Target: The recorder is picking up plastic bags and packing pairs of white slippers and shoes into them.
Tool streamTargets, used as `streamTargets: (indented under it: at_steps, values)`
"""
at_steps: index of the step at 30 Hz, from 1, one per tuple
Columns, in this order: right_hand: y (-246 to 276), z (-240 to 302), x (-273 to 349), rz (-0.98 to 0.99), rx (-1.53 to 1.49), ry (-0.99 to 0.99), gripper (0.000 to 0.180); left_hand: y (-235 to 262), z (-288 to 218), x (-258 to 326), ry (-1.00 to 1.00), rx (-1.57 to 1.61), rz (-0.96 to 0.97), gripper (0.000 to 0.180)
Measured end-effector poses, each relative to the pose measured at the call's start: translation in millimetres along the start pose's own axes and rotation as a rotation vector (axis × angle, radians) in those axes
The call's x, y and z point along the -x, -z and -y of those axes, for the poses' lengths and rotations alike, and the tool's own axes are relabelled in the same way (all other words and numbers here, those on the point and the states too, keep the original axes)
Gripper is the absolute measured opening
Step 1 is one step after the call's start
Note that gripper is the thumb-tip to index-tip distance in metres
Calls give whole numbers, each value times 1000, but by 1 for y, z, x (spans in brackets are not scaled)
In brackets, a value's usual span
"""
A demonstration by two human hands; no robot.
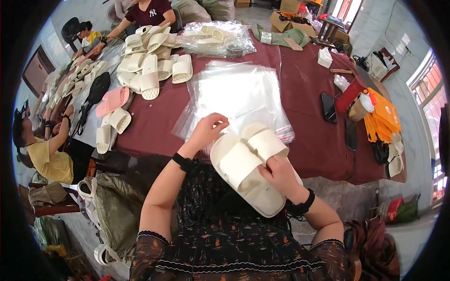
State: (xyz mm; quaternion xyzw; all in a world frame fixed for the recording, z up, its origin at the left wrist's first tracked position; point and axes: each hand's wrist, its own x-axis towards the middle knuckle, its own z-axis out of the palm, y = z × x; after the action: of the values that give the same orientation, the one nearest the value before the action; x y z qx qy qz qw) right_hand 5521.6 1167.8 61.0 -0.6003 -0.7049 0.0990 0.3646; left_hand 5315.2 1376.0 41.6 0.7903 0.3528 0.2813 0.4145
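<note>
My right hand (281, 177) grips a pair of cream slide slippers (241, 164), its fingers tucked under the strap of the right one and its thumb over the inner edge. The pair lies side by side, tilted, in front of my body at the table's near edge. Just left of the slippers' toes, my left hand (206, 131) is raised with its fingers curled in and thumb close to them; nothing shows between them. Beyond both hands a stack of clear plastic bags (236, 93) lies on the dark red tablecloth (307, 136).
Cream slippers (149, 77) are heaped at the far left, near a pink slipper (112, 100). To the right are phones (328, 107), a red cylinder (350, 93), a cup (361, 107) and orange bags (382, 119). Several people work along the left side.
</note>
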Motion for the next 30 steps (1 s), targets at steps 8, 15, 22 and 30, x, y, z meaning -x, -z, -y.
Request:
streamTargets:
  at_steps: [8,15,22,30]
  values:
    - [2,-3,-10,-73,75,-12,24,2,-46,7,-416,-443,-70,12]
    - [1,-8,-16,-41,120,-80,25,-10,-22,-1,-169,-313,-57,22]
    - [-10,-21,-13,39,186,-92,25,-6,-2,-6,87,-165,101,56]
    - [-10,-14,-15,-12,134,-77,25,-18,-27,2,-283,-546,-55,16]
